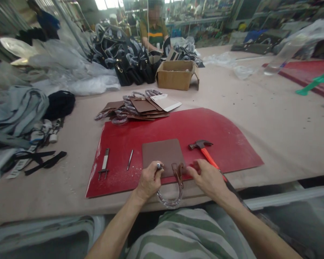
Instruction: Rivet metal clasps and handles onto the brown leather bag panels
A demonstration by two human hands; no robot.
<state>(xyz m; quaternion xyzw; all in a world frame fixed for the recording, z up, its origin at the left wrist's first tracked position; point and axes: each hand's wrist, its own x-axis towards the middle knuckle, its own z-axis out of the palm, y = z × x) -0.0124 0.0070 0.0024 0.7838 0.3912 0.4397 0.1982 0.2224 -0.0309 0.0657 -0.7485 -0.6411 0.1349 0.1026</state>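
Observation:
A flat brown leather panel (pixel 162 153) lies on the red mat (pixel 140 131), close to the table's front edge. Its curved handle (pixel 169 202), wrapped in clear plastic, hangs toward my body, with one brown leather end tab (pixel 178 172) on the panel. My left hand (pixel 150 180) is closed around a metal punch (pixel 158 166), whose round silver end pokes up; the fist hides the rest. My right hand (pixel 205 176) is beside the tab, thumb and fingers apart and slightly blurred. Past its wrist lies a claw hammer (pixel 209 155) with an orange and black handle.
On the mat's left are a pronged metal tool (pixel 104 163) and a thin metal rod (pixel 130 160). Behind are stacked brown panels with wrapped handles (pixel 144 106), a cardboard box (pixel 175 75) and black bags (pixel 135 66). Another person (pixel 153 28) is across the table.

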